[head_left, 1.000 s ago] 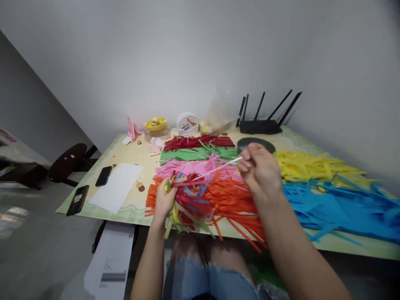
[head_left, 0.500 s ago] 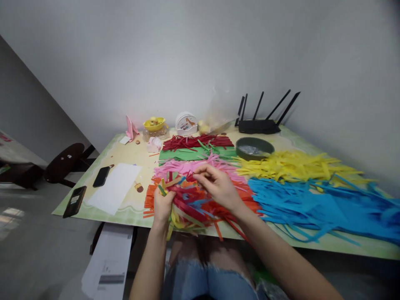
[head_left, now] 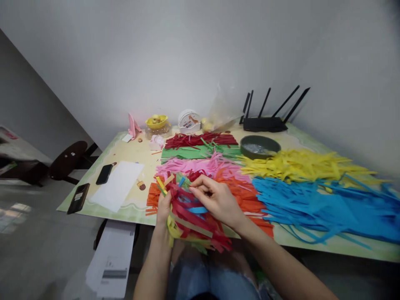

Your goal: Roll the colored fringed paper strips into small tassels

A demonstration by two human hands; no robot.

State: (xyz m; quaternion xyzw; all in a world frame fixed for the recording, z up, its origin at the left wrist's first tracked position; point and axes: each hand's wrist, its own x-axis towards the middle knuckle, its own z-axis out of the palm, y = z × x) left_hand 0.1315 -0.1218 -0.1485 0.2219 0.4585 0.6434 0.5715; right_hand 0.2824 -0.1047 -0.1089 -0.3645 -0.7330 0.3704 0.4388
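My left hand [head_left: 163, 207] grips a bundle of mixed-colour paper strips [head_left: 190, 216] near the table's front edge; red, yellow, blue and green strips fan out of it and hang over the edge. My right hand [head_left: 215, 199] rests on top of the bundle with fingers curled, pinching at the strips close to the left hand. Under and behind the hands lie piles of orange strips [head_left: 246, 196] and pink strips [head_left: 200, 166].
Piles of green strips [head_left: 193, 152], red strips [head_left: 200, 140], yellow strips [head_left: 300, 164] and blue strips [head_left: 315, 206] cover the table [head_left: 131, 150]. A dark bowl [head_left: 261, 146], a router [head_left: 265, 123], small containers, two phones [head_left: 104, 173] and a white sheet [head_left: 118, 185] lie around.
My right hand came down from near the bowl, where it held a white strip, to the bundle in my left hand. The bundle has turned and hangs lower over the edge.
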